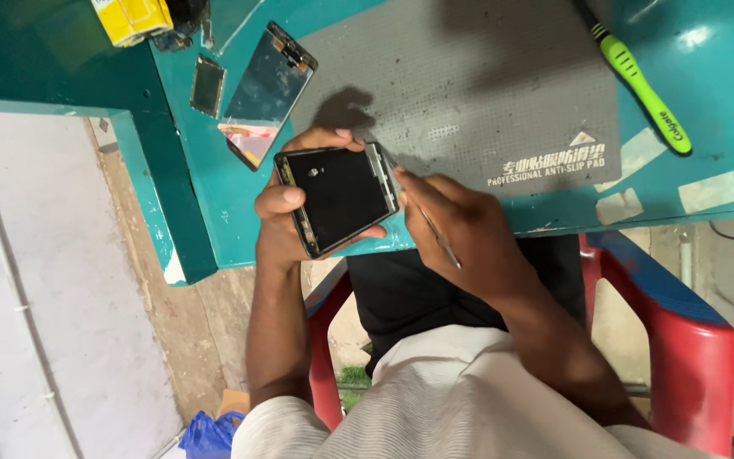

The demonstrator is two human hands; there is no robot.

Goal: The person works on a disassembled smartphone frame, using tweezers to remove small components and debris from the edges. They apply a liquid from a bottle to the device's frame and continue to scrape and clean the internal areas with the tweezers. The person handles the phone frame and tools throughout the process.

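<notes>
Left hand: my left hand (286, 223) wraps the dark phone (339, 197) from the 9 o'clock side, fingers curled and clamped on its frame, thumb lying over the near edge and fingertips (333, 136) showing past the far edge.
Right hand: my right hand (460, 228) sits at 3 o'clock of the phone, fingers drawn together in a pinch around a thin metal tool (431, 228), held like a pen.
Tool: its slim shaft runs through my fingers, the back end jutting out toward 5 o'clock; the working tip meets the phone's right-hand edge, though the exact contact point is too small to make out.
Phone: black, glossy face up, tilted slightly, held in the air just over the near edge of the teal workbench (214, 187), above my lap.
Mat: a grey anti-slip pad (469, 76) lies on the bench at 1 o'clock of the phone, its corner just beside my fingertips.
Loose parts: a detached screen panel (269, 81) and a smaller flat piece (207, 85) rest on the bench at 11 o'clock, well apart from my hands.
Brush: a green-handled toothbrush (643, 85) lies at 2 o'clock, on the mat's far corner and the bench.
Seat: a red plastic chair (681, 331) at 5 o'clock.
</notes>
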